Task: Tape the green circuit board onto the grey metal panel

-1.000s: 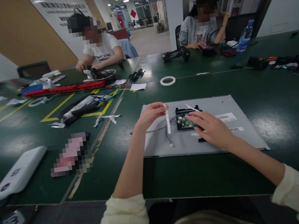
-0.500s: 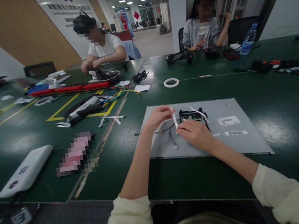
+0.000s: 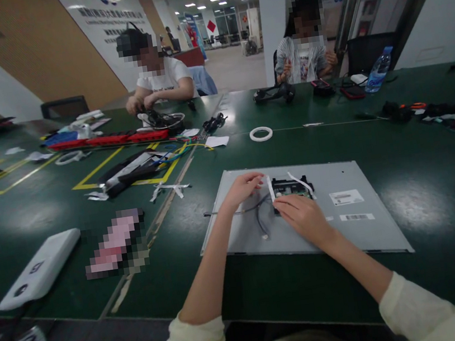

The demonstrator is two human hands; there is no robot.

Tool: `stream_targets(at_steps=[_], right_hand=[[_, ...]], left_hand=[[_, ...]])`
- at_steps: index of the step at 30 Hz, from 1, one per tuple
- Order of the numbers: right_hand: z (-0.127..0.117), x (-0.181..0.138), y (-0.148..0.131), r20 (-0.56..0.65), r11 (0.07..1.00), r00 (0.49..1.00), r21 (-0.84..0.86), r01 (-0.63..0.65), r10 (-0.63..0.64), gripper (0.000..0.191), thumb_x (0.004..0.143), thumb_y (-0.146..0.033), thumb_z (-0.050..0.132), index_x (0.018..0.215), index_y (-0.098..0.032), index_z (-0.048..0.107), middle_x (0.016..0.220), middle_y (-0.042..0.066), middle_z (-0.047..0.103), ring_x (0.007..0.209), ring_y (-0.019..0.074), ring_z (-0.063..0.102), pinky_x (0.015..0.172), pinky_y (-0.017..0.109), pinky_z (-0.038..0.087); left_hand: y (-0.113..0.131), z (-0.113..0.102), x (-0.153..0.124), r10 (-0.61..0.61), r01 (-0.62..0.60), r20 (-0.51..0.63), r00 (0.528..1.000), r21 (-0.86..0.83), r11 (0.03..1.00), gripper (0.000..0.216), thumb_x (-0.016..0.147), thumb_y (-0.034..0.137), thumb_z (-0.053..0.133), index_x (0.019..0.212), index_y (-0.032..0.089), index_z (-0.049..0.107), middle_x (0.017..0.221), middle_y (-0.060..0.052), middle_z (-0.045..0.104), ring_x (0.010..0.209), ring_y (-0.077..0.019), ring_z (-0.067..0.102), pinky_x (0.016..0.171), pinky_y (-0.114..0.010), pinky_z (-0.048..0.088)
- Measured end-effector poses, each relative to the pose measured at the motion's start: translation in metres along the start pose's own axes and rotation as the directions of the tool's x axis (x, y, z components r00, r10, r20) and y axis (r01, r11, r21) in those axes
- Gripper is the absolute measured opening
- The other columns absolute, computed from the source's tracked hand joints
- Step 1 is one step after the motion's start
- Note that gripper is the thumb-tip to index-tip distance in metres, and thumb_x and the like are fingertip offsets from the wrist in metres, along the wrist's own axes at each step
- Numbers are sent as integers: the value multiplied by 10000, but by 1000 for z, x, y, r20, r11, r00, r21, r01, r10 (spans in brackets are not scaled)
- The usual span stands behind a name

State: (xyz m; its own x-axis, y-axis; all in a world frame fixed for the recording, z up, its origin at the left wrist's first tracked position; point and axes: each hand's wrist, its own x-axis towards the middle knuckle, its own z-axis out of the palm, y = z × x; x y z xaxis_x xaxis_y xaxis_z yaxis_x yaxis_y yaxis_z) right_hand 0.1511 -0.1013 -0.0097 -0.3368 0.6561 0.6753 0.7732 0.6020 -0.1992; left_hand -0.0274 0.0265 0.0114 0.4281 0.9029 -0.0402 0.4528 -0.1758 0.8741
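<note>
A flat grey metal panel (image 3: pixel 237 242) lies on the table in front of me. On it sits a black frame with a green circuit board (image 3: pixel 293 186). My right hand (image 3: pixel 304 217) pinches the lower end of a white tape strip (image 3: pixel 271 186), which stands along the frame's left edge. My left hand (image 3: pixel 244 189) is just left of the strip's upper end, its fingers slightly apart and holding nothing. A second tape strip (image 3: pixel 302 181) lies across the frame's right part. Grey cables (image 3: pixel 261 225) with a small white connector trail over the panel.
A tape roll (image 3: pixel 261 134) lies beyond the panel. Stuck tape pieces (image 3: pixel 170 190), a pink phone-like slab (image 3: pixel 114 243) and a white power bank (image 3: pixel 40 270) are to the left. Two people sit across the table, near cables and a water bottle (image 3: pixel 379 71).
My left fingers have come off the strip's upper end. The strip now stands against the frame, its lower end still in my right hand. The view has tilted slightly up.
</note>
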Motion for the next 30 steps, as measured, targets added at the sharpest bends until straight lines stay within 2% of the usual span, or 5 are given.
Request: stream_targets(at_steps=[4,9,16,24,30], right_hand=[[2,-4,2,17,1000,1000,1,-26,26,256,902,-138,455,1069,-147,649,1074,86,652,993,167,600,903,306,474],[6,-6,2,20,999,999,15,-32,31,267,912,-152,445,1091,-142,644,1106,85,644,1000,168,604,924,304,474],[9,-3,0,22,1000,1000,14,-19,19,257,894,-134,466,1072,-146,651,1076,88,654,982,164,610,894,296,488],[15,4,-8,26,998,998,-15,57,-57,202,867,-120,509,997,-138,663,1026,84,668,1033,176,587,917,311,469],[20,6,-8,70,998,996,-20,59,-58,190,874,-119,501,974,-150,660,1040,64,665,1134,183,525,1004,356,395]], left_hand=[[2,4,-24,63,-56,-13,998,316,947,444,777,305,559,1190,141,550,969,-83,644,843,-190,613,765,-307,478],[2,17,-58,179,-142,-33,983,476,868,524,709,154,581,1227,163,505,1045,-82,590,874,-178,596,827,-311,463],[1,12,-51,103,-98,9,995,395,913,534,678,56,489,1193,197,504,865,-2,642,660,-110,595,660,-225,459],[4,-6,-31,117,-166,153,981,370,914,452,682,126,516,1121,207,584,864,-16,652,663,-127,603,646,-230,460],[-10,8,-31,221,-179,-42,974,450,875,265,834,211,460,1053,185,607,912,-47,638,771,-149,598,742,-270,467]])
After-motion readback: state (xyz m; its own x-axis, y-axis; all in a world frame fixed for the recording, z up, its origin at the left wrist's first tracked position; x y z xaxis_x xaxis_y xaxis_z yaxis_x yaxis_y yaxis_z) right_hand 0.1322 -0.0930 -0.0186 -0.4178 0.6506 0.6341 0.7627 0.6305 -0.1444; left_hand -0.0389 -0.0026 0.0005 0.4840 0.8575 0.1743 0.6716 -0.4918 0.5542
